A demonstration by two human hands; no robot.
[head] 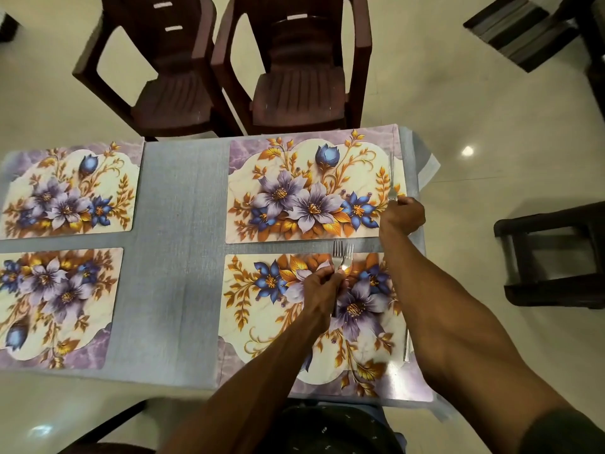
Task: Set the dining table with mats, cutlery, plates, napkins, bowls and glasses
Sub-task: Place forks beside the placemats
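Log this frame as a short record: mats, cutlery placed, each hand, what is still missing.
mats: four floral placemats laid on the grey table
cutlery placed: one fork on the far right mat's right edge; a utensil at the near right mat's right edge, mostly hidden by the arm
left hand: grips two forks over the near right mat
right hand: at the far fork's tine end, grip unclear
missing: no plates, napkins, bowls or glasses in view
seating: two brown chairs at the far side
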